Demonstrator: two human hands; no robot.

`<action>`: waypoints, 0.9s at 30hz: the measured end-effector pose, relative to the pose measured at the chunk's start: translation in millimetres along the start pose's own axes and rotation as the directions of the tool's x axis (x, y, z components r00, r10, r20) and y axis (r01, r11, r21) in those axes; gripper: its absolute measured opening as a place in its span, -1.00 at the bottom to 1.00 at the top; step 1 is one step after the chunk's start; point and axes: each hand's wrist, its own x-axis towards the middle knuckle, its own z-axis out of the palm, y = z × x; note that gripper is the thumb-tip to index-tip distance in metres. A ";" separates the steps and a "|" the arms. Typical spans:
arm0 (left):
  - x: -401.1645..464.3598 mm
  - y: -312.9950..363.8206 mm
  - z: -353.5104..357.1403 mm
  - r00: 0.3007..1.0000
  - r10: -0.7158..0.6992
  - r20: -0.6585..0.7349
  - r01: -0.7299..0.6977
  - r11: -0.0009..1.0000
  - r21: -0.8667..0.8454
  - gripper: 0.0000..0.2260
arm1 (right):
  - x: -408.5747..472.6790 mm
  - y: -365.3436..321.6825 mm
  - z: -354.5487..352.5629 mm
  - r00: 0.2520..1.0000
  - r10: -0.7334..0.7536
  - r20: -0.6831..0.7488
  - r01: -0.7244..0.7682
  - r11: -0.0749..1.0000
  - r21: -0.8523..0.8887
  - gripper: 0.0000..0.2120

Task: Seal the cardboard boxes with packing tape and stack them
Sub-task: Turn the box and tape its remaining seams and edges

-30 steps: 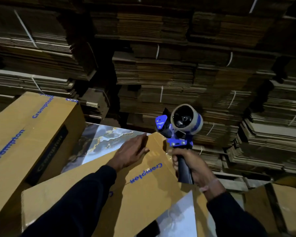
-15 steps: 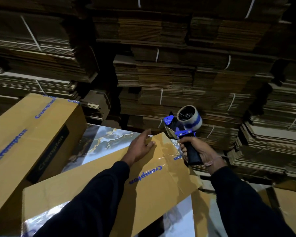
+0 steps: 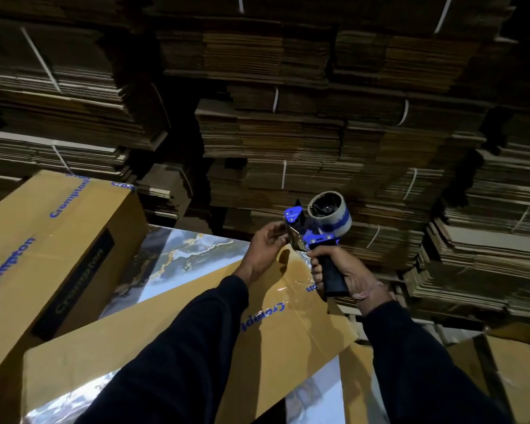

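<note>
Tape gun (image 3: 314, 237): blue frame, black handle, roll of clear tape (image 3: 331, 214) with a blue band mounted at the top. Held up in the air just beyond the far corner of the near box, not resting on it. Handle runs down and to the right into the palm; the roll sits uppermost and the flat blade end faces left.

Right hand (image 3: 343, 272): fingers wrapped round the black handle, a pale band at the wrist.

Left hand (image 3: 265, 247): raised to the blade end of the tape gun, fingertips curled at the loose end of the tape there; whether they pinch the tape itself cannot be told. Both arms in dark sleeves.

Near box (image 3: 172, 325): brown cardboard, blue "Crompton" lettering, long axis running from lower left up to the far right corner below the tape gun. A shiny strip of clear tape shows across that far end.

Second box (image 3: 43, 255): same brown cardboard and lettering, to the left, long axis tilted up toward the far right, its top higher than the near box.

Marbled panel (image 3: 178, 258): glossy grey-white with gold veins, between the two boxes.

Background: strapped bundles of flat cardboard (image 3: 303, 142) stacked high across the whole rear.
</note>
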 end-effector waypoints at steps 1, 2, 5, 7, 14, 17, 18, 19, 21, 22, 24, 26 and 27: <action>1.5 -1.7 -0.2 1.000 0.001 -0.013 -0.001 1.000 -0.008 -0.69 | 2.8 0.1 -0.2 1.000 -0.004 -0.003 0.003 1.000 -0.010 -0.72; 2.8 -2.7 -0.1 1.000 -0.004 -0.017 0.004 1.000 -0.022 -0.70 | 5.5 0.3 -0.8 1.000 -0.007 -0.001 0.007 1.000 -0.009 -0.73; 8.0 -5.5 2.1 0.999 -0.032 -0.022 0.031 0.998 -0.052 -0.71 | 12.2 0.1 -2.3 1.000 -0.014 -0.001 0.014 1.000 -0.012 -0.72; 11.0 -6.3 3.9 0.999 -0.030 -0.034 0.028 0.998 -0.052 -0.72 | 15.2 0.0 -3.7 1.000 -0.015 0.000 0.015 1.000 -0.009 -0.72; 25.6 -4.1 6.7 0.990 -0.114 -0.078 0.103 0.986 -0.133 -0.77 | 22.7 -3.7 -8.8 1.000 -0.001 0.000 0.001 0.999 -0.036 -0.71; 30.4 -5.8 5.5 0.990 -0.112 -0.087 0.103 0.989 -0.101 -0.76 | 28.0 -4.7 -10.0 1.000 -0.010 -0.007 0.010 0.998 -0.057 -0.71; 30.9 -6.2 4.9 0.991 -0.104 -0.086 0.095 0.991 -0.096 -0.77 | 28.9 -4.8 -9.8 1.000 -0.010 -0.008 0.010 0.998 -0.059 -0.70; 31.8 -7.4 5.0 0.991 -0.101 -0.087 0.093 0.991 -0.094 -0.77 | 30.0 -4.6 -9.7 1.000 -0.011 -0.012 0.011 0.998 -0.060 -0.70; 33.0 -8.3 5.4 0.991 -0.092 -0.095 0.084 0.992 -0.092 -0.77 | 31.8 -3.7 -10.1 1.000 -0.016 -0.019 0.015 0.998 -0.059 -0.70; 33.1 -8.6 5.6 0.991 -0.094 -0.100 0.084 0.992 -0.097 -0.77 | 31.8 -3.1 -9.5 1.000 -0.019 -0.020 0.018 0.998 -0.055 -0.71; 33.1 -8.9 5.9 0.988 -0.100 -0.115 0.084 0.988 -0.130 -0.74 | 33.6 -2.4 -8.3 0.999 -0.027 -0.030 0.027 0.999 -0.030 -0.73; 33.8 -10.5 5.4 0.988 -0.100 -0.115 0.082 0.985 -0.150 -0.73 | 36.1 -2.5 -7.9 0.998 -0.045 -0.044 0.046 0.999 0.012 -0.74; 34.9 -11.1 5.5 0.989 -0.101 -0.111 0.083 0.985 -0.152 -0.74 | 37.5 -2.6 -8.3 0.998 -0.051 -0.044 0.052 0.998 0.029 -0.75</action>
